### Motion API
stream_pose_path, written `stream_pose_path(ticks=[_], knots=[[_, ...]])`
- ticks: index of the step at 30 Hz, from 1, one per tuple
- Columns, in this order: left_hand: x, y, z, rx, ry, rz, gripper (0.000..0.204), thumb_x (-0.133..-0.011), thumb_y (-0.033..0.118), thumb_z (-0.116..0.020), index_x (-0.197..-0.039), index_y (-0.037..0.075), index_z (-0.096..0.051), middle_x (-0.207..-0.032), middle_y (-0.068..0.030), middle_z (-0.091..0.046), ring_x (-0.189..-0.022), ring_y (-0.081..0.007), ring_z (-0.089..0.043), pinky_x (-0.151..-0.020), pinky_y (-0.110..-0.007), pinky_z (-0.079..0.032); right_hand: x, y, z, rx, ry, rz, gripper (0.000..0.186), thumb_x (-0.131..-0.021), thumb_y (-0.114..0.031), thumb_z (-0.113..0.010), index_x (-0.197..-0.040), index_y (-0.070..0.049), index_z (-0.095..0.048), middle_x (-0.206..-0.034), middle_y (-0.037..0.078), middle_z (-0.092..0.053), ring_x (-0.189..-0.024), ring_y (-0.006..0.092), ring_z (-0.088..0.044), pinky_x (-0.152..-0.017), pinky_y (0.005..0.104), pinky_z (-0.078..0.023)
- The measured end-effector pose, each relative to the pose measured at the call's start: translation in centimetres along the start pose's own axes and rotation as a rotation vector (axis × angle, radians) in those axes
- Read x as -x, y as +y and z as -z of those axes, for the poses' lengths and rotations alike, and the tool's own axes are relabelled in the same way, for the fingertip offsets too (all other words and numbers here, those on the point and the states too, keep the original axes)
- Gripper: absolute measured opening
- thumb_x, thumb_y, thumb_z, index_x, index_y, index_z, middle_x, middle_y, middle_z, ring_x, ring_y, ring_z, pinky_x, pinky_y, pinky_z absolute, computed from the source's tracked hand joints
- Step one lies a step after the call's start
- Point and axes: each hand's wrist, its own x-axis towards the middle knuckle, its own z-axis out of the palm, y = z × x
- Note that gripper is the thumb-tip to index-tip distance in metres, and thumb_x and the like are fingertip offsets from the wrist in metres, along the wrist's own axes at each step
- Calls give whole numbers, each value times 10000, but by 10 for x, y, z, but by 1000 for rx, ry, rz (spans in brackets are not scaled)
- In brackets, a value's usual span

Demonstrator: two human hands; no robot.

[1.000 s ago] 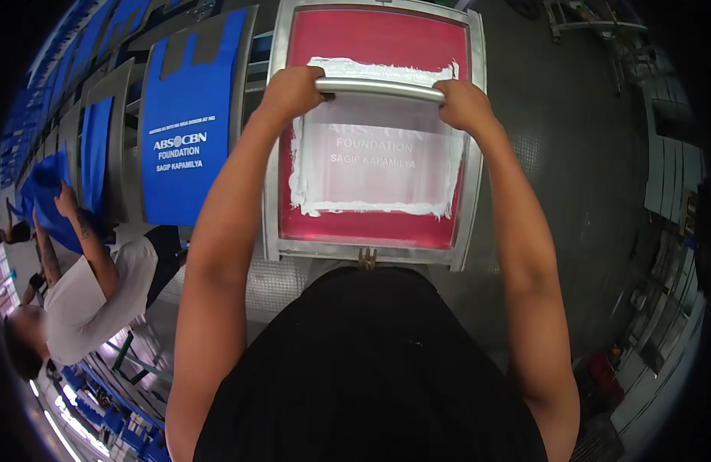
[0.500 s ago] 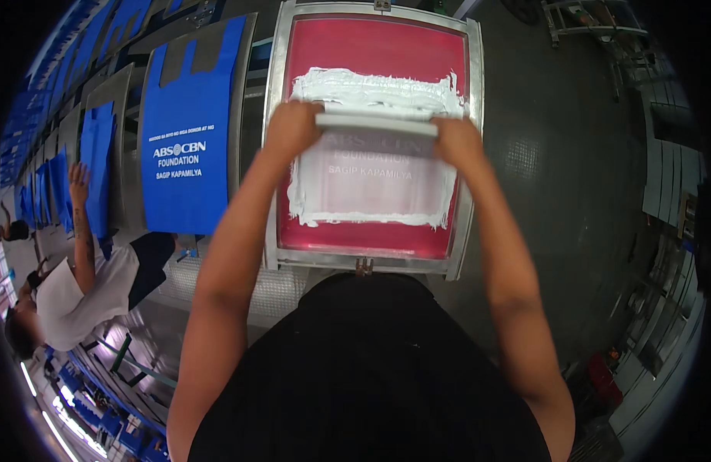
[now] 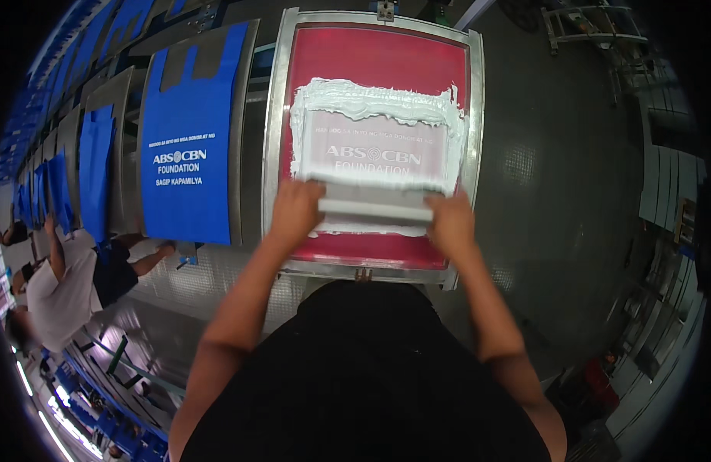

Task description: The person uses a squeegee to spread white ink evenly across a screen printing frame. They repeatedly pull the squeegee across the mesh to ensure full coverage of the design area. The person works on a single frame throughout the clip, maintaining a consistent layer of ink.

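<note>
A screen-printing frame (image 3: 277, 138) with metal edges and red mesh lies in front of me. Across its lower part sits a squeegee (image 3: 374, 209), a pale bar with a grey blade. My left hand (image 3: 297, 209) is wrapped round its left end, and my right hand (image 3: 452, 222) grips its right end. Thick white ink (image 3: 371, 98) is banked along the far side of the stencil area and down its edges. Between that ink and the squeegee the stencil's pale lettering (image 3: 373, 155) shows through. The squeegee hides the lower part of the lettering.
Left of the frame, a printed blue bag (image 3: 187, 146) lies on a grey board, with more blue bags (image 3: 98, 169) on boards beyond. A co-worker (image 3: 66, 281) in a white shirt stands at the left. A wheeled metal rack (image 3: 594, 29) is far right.
Both my hands have drawn the squeegee toward me, uncovering more of the lettering. The co-worker has moved slightly, lowering an arm near the blue bags.
</note>
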Motion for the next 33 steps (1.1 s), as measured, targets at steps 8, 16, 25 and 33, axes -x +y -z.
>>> stream_pose_path(ticks=[8,16,25,33], knots=[[-157,-28,56,-69,-140,115,448,-663,358,-818,-972,64,-681,-846,-172,-678,-851,-354,-643,-751,-448,-501,-162,32,73,51,-187,-63,485,-657,-67,-582,-1127,-120,-685,-1067,165,-676,-1019,318,-638,-900,404,-503],[-17,23,63,97,403,132,405,-839,365,-678,-1090,51,-625,-979,-169,-667,-900,-349,-628,-829,-472,-448,-207,39,118,32,-188,113,542,-624,-48,-529,-1149,-56,-663,-982,235,-671,-965,359,-652,-862,417,-513],[173,78,-108,1461,-599,643,448,-929,447,-602,-933,7,-688,-798,-34,-645,-756,-69,-557,-695,-257,-464,-222,26,86,68,-208,201,493,-633,-92,-615,-1122,-47,-663,-1075,198,-670,-1027,355,-632,-906,409,-497],[172,88,-73,1334,-572,363,420,-982,398,-524,-808,37,-650,-683,14,-564,-633,-70,-514,-601,-228,-434,-231,-13,79,160,-133,162,571,-621,-96,-585,-1188,-76,-644,-1134,196,-649,-1088,342,-605,-948,405,-474]])
